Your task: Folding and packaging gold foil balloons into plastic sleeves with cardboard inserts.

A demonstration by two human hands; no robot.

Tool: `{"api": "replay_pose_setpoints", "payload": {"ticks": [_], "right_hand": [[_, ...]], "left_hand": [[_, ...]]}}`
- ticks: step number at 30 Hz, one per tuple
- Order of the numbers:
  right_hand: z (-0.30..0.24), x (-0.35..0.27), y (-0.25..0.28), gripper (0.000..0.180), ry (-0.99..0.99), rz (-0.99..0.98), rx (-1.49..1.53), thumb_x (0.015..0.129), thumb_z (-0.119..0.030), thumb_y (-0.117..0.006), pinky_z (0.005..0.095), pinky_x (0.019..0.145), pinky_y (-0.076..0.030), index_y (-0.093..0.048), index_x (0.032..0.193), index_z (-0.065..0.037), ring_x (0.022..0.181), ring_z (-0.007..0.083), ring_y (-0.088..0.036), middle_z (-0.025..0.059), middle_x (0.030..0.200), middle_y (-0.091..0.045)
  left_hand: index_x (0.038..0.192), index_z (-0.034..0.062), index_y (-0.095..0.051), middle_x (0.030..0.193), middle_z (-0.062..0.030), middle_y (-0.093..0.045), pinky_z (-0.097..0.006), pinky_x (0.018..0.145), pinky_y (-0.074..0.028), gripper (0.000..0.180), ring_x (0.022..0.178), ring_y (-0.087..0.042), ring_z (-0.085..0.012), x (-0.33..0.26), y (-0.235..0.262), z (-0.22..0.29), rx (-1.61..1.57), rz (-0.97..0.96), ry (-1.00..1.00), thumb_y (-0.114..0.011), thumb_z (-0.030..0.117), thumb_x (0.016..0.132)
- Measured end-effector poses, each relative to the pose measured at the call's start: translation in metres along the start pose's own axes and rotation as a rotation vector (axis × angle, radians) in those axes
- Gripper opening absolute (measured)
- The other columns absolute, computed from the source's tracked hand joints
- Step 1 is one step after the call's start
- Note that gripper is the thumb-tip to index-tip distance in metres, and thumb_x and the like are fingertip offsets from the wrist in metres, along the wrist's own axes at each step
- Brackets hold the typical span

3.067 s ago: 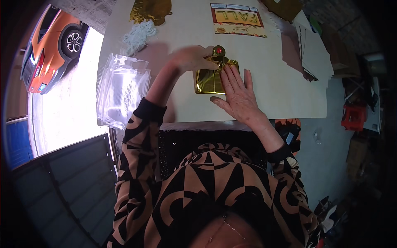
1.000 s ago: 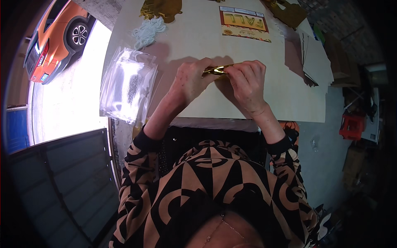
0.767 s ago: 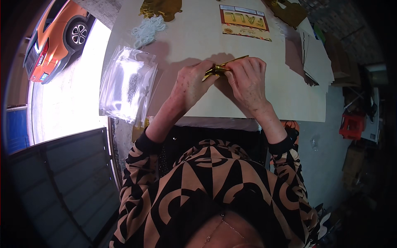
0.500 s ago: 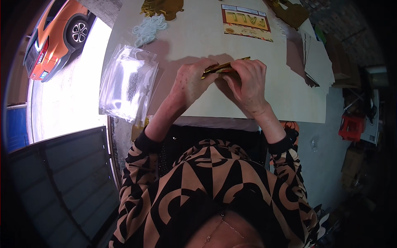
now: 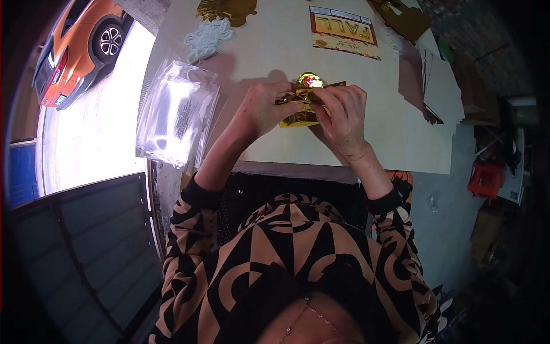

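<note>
Pale table (image 5: pixel 275 46), clear plastic bags (image 5: pixel 175 112) at its left edge. Above its near side, gold foil piece (image 5: pixel 303 106) pinched between left hand (image 5: pixel 260 109) and right hand (image 5: pixel 344 114), both grips closed on it.

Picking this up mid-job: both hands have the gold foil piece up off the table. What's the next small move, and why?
Probably lower the gold foil piece back onto the table and press it flat. The left hand and right hand both pinch it in the air, where it looks crumpled and partly folded; the bare tabletop lies right beneath.
</note>
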State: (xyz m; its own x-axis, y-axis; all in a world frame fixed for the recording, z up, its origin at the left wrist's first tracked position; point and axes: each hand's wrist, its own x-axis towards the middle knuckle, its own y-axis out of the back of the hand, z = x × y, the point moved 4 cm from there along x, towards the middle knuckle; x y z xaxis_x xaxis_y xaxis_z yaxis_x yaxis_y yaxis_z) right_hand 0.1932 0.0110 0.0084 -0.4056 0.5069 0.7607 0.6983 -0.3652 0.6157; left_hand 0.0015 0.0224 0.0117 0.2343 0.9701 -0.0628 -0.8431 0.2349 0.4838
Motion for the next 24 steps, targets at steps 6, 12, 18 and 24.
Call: {"api": "replay_pose_setpoints", "payload": {"ticks": [6,12,18,24], "right_hand": [[-0.002,0.003,-0.003,0.055,-0.016,-0.031,0.045,0.074,0.006,-0.079,0.0424,0.090,-0.046,-0.066,0.125,-0.007,0.093,0.0276,-0.060,0.0063,0.105,-0.063],[-0.002,0.003,-0.006,0.047,0.011,-0.017,0.032,0.073,0.010,-0.077,0.0423,0.085,-0.047,-0.070,0.117,-0.005,0.090,0.0282,-0.060,0.0071,0.100,-0.062],[-0.003,0.006,-0.007,0.035,-0.111,-0.130,0.094,0.077,0.008,-0.074,0.0411,0.087,-0.046,-0.070,0.109,-0.005,0.095,0.0287,-0.059,0.0075,0.101,-0.061],[-0.008,0.018,-0.004,0.027,-0.093,-0.163,0.140,0.080,0.006,-0.072,0.0409,0.087,-0.046,-0.067,0.105,-0.004,0.095,0.0294,-0.058,0.0083,0.101,-0.062]], "left_hand": [[0.117,-0.0005,-0.072,0.098,-0.0225,-0.074,-0.038,0.082,-0.057,0.036,0.090,-0.075,-0.0311,0.003,-0.002,-0.009,-0.006,0.047,-0.044,-0.078,0.017,0.087],[0.119,0.0015,-0.072,0.101,-0.0223,-0.074,-0.038,0.083,-0.056,0.036,0.092,-0.074,-0.0347,0.006,-0.002,-0.011,0.053,0.123,-0.123,-0.076,0.014,0.085],[0.120,0.0038,-0.072,0.101,-0.0206,-0.075,-0.038,0.082,-0.057,0.034,0.091,-0.074,-0.0353,0.003,0.001,-0.004,0.054,0.119,-0.085,-0.073,0.012,0.087],[0.121,0.0058,-0.071,0.100,-0.0197,-0.074,-0.040,0.081,-0.057,0.033,0.091,-0.072,-0.0379,-0.003,-0.002,-0.001,0.070,0.172,-0.168,-0.071,0.010,0.088]]}}
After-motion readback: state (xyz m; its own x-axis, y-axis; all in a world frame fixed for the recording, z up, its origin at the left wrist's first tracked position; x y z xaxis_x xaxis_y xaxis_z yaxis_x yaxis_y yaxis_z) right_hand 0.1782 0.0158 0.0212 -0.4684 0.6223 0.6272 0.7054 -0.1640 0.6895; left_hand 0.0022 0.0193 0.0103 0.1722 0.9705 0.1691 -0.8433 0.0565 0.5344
